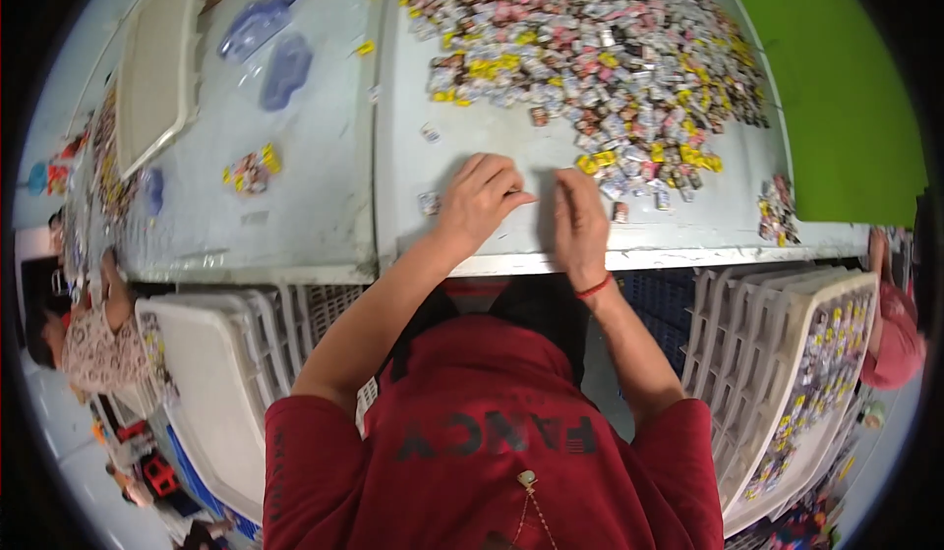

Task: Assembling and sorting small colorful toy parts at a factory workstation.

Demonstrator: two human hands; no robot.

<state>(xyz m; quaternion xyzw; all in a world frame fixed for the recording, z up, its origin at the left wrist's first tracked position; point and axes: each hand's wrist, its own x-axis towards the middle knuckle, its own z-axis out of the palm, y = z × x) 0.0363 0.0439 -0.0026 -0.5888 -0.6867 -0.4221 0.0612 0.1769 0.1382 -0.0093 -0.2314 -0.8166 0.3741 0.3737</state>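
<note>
My left hand [480, 204] hangs over the table near its front edge, fingers curled and thumb reaching inward. Whatever those fingers hold, if anything, is too small to make out. A short gap to its right, my right hand [582, 218], with a red bracelet [595, 287] at the wrist, is turned on its side, fingers loosely stretched downward. Beyond both hands spreads a large heap of small wrapped packs [590, 68] in silver, pink, brown and yellow. A single brown pack [620, 213] lies beside my right hand, and a silvery pack [429, 203] lies left of my left hand.
Blue plastic trays [286, 71] and a small pile of packs [253, 170] lie on the left table. A green board [836, 88] covers the right side. White crates [211, 383] stand below on the left, more crates [777, 383] on the right. Other people work at both sides.
</note>
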